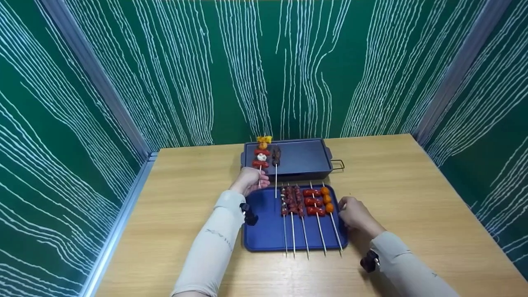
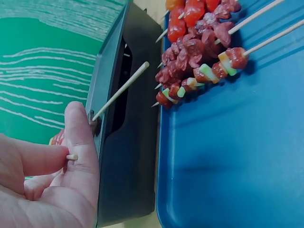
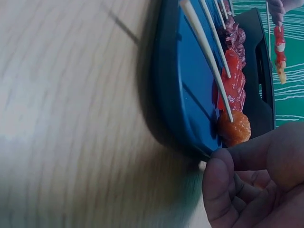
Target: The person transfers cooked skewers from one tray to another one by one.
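Between thumb and fingers, my left hand pinches the stick end of a mixed skewer with red, white, orange and yellow pieces. That skewer's food is over the left part of a dark grill pan. Just right of it on the pan lies a dark brown meat skewer, its bare stick reaching toward me. My right hand pinches the right rim of a blue tray. On the tray are several skewers: meat skewers, a red sausage skewer and an orange ball skewer.
The pan stands behind the tray at the back of a wooden table, its wire handle sticking out to the right. Green panels with white wavy lines rise behind and at both sides. The tray's skewer sticks overhang its near edge.
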Available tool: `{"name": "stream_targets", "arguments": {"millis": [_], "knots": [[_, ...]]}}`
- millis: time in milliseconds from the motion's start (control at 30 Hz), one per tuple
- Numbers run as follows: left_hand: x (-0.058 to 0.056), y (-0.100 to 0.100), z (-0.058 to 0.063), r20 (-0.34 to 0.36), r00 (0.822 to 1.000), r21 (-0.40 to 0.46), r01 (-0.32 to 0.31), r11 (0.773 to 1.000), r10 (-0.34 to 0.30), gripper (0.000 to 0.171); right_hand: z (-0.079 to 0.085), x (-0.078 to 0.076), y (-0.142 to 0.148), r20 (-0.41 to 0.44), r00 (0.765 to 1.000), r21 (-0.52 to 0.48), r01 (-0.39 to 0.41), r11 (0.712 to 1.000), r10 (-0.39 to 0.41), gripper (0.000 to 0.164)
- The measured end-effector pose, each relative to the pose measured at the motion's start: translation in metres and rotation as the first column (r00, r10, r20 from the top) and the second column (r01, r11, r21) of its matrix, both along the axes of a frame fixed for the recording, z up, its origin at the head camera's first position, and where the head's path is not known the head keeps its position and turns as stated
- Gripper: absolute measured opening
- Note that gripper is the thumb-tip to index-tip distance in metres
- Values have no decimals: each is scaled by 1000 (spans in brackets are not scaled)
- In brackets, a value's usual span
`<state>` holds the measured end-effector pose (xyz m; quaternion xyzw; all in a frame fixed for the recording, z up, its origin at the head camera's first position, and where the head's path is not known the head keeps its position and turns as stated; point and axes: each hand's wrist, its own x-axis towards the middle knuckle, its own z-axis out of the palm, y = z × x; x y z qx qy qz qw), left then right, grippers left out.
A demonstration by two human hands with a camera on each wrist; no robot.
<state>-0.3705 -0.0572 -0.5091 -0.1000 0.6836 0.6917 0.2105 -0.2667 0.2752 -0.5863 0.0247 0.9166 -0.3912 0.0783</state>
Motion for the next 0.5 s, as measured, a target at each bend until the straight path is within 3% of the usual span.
{"name": "stream_targets", "arguments": {"millis": [500], "knots": [[22,-20,4,-57,998,-84,9,996,-14,42,2,0,-1,12,1000,6,-16,1000,16,17]]}}
